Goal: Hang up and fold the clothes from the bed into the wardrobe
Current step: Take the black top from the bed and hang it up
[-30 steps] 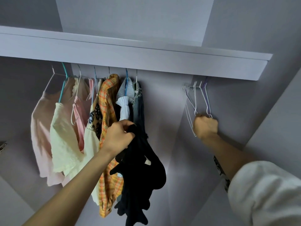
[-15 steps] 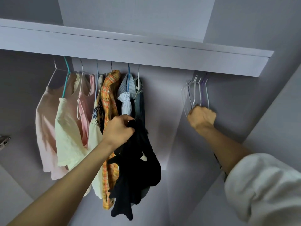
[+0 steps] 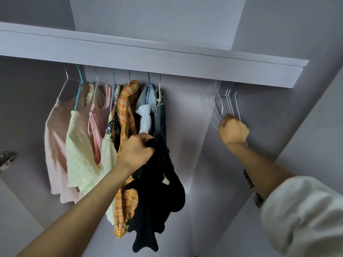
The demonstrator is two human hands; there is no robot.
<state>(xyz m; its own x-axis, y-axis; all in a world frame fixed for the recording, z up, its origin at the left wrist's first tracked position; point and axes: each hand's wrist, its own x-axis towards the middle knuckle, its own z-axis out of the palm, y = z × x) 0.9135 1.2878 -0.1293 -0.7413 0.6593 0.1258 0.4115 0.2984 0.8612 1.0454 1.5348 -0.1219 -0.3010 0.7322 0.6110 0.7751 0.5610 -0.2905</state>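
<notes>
metal hinge plate | on the left wall, low | grey, with screws | beside the hanging clothes

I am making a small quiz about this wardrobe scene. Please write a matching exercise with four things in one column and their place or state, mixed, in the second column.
Column A
1. black garment
2. empty hangers
3. plaid shirt
4. pale pink top

Column B
a. hangs furthest to the left on the rail
b. gripped by the right hand
c. held by the left hand
d. orange, hangs among the clothes on the rail

Pairs: 1-c, 2-b, 3-d, 4-a
</notes>
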